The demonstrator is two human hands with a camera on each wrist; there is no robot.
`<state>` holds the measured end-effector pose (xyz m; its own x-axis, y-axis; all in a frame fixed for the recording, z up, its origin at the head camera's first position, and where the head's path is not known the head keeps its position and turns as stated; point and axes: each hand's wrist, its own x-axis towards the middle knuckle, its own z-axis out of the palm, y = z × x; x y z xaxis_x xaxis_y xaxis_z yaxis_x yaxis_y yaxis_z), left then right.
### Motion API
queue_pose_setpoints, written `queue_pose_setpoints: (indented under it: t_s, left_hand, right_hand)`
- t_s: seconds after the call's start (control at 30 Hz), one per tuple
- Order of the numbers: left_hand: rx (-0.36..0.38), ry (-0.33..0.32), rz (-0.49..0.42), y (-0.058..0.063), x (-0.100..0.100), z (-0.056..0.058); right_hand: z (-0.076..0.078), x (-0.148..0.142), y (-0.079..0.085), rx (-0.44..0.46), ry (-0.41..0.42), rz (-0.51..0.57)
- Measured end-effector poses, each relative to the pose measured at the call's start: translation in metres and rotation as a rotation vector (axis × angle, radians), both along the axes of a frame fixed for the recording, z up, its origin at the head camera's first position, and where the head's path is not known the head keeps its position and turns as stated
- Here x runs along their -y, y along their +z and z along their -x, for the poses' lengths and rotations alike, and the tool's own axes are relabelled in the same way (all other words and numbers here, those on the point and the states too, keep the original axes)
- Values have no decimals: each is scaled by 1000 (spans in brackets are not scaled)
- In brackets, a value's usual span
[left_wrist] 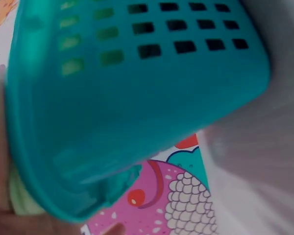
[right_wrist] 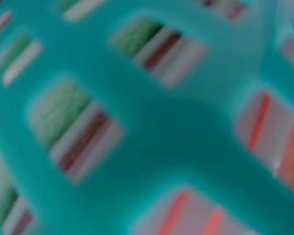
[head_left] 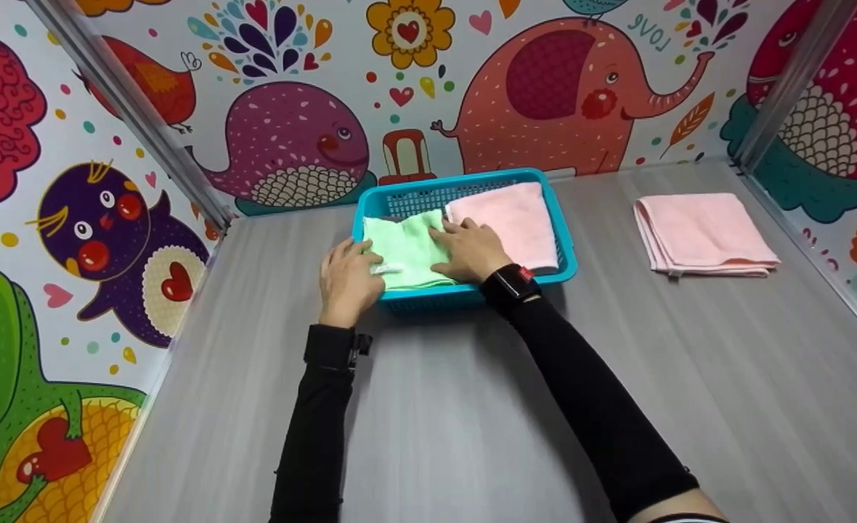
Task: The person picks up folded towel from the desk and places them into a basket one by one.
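A folded green towel (head_left: 410, 247) lies in the left part of a blue-green plastic basket (head_left: 566, 254). Beside it, on the right, is a folded pink towel (head_left: 519, 218). My left hand (head_left: 348, 282) is over the basket's left front corner, its fingers reaching across the rim to the green towel's edge. With fingers spread, my right hand (head_left: 476, 253) presses on the green towel's right side, where the two towels meet. The left wrist view shows the basket's outer wall (left_wrist: 137, 107). In the right wrist view, blurred basket lattice (right_wrist: 161, 132) fills the picture, with green cloth (right_wrist: 61, 110) behind its holes.
Another folded pink towel (head_left: 701, 231) lies on the grey table (head_left: 428, 407) to the right of the basket. Behind stands a panel (head_left: 428, 94) printed with cartoon animals. Similar panels on the left and right meet it at metal posts (head_left: 134, 116).
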<state>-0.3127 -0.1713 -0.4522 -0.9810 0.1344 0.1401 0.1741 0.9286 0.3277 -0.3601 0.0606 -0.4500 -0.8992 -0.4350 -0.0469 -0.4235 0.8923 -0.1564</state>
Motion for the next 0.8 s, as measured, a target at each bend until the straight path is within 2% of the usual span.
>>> queue_pose_setpoints:
  t_s: [0.07, 0.13, 0.3, 0.43, 0.6, 0.8]
  left_hand:
    - [-15, 10, -7, -1, -1, 0]
    - [-1, -1, -21, -2, 1, 1]
    - [142, -65, -31, -1, 8, 1]
    - [215, -64, -50, 3, 8, 0]
    - [200, -40, -129, 2, 3, -2]
    - [145, -19, -154, -3, 0, -3]
  right_hand:
    - [-1, 1, 0, -12, -2, -35]
    - [-1, 2, 0, -18, -8, -60]
    - [-3, 4, -1, -22, 1, -98]
    - [-3, 5, -2, -23, 15, -108]
    - [-3, 5, -2, -23, 2, -95]
    - [-1, 2, -1, -18, -19, 8]
